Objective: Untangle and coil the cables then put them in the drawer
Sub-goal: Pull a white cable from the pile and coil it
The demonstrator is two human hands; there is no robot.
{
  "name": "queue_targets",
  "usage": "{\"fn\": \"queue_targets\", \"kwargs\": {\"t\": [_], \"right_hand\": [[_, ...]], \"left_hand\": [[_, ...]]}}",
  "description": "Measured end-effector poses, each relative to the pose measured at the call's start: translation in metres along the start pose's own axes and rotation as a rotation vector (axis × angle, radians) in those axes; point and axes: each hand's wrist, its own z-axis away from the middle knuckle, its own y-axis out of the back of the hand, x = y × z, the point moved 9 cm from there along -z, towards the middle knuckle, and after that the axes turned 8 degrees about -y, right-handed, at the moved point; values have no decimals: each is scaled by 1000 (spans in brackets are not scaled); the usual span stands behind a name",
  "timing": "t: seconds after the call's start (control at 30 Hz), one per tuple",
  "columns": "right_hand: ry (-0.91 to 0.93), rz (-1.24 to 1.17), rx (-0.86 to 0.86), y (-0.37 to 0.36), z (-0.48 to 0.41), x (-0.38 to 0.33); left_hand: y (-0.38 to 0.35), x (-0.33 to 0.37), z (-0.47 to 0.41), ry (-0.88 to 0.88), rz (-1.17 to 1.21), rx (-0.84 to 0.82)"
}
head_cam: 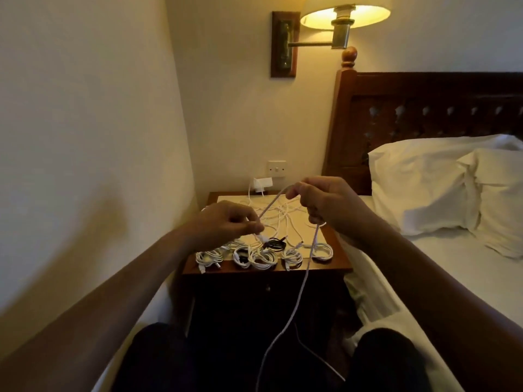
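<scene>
left hand (235,222) fingers pinch white cable (273,204) near its end; right hand (319,202) fingers curl round same cable, stretch taut between, likely for next loop, slack hanging below right fingers. beyond fingers: loose tangle (283,213). beneath: finished coils (263,257) along bench (334,267) front edge, awaiting drawer.
</scene>
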Motion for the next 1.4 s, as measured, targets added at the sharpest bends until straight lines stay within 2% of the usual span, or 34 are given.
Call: {"fn": "queue_targets", "kwargs": {"t": [0.07, 0.1, 0.13, 0.2, 0.27, 0.3, 0.37, 0.43, 0.5, 0.6, 0.7, 0.77, 0.87, 0.97, 1.0, 1.03, 1.07, 1.13, 1.2, 1.27, 1.3, 1.4], "right_hand": [[129, 226, 46, 6, 1, -6], [193, 359, 78, 8, 2, -6], [223, 448, 100, 11, 2, -1], [173, 530, 58, 11, -1, 27], [31, 610, -59, 5, -3, 68], [-23, 600, -146, -2, -1, 84], [-94, 430, -295, -23, 8, 96], [-113, 234, -377, -48, 14, 86], [-82, 135, -428, -69, 17, 72], [7, 131, -299, -60, 10, 55], [64, 381, -183, -30, -7, 70], [15, 530, -113, -2, -24, 103], [-104, 591, -36, 37, -35, 149], [-192, 581, -66, 39, -31, 191], [-214, 554, -77, 31, -29, 202], [-219, 547, -79, 23, -27, 211], [-213, 535, -84, 12, -24, 215], [-227, 506, -150, -10, -15, 224], [-327, 514, -338, -33, 0, 240], [-436, 612, -546, -48, 23, 254], [-431, 616, -562, -52, 27, 251], [-229, 350, -415, -75, 29, 204]], "left_hand": [[-4, -4, 10, -22, -13, 70], [-3, -7, 15, -18, 153, 140], [-4, -11, 21, -9, 442, 215], [-3, -8, 31, -6, 978, 314], [3, -4, 36, -7, 1094, 401], [6, -1, 36, 1, 1072, 419], [1, 6, 32, 40, 946, 395], [-18, 13, 27, 126, 767, 307], [-31, 13, 23, 197, 668, 270], [-23, 6, 26, 230, 600, 302], [-15, -15, 45, 279, 237, 256], [-34, -32, 64, 364, 224, 60], [-67, -40, 98, 426, 172, -282], [-103, -7, 114, 260, 438, -529], [-103, 7, 111, 169, 536, -518], [-95, 17, 104, 83, 636, -433], [-81, 19, 95, 20, 753, -280], [-50, 5, 82, -26, 974, 49], [-39, -14, 74, 8, 986, 230], [-51, -28, 71, 134, 782, 223], [-66, -30, 70, 189, 712, 154], [-111, -16, 62, 232, 793, -28]]}}
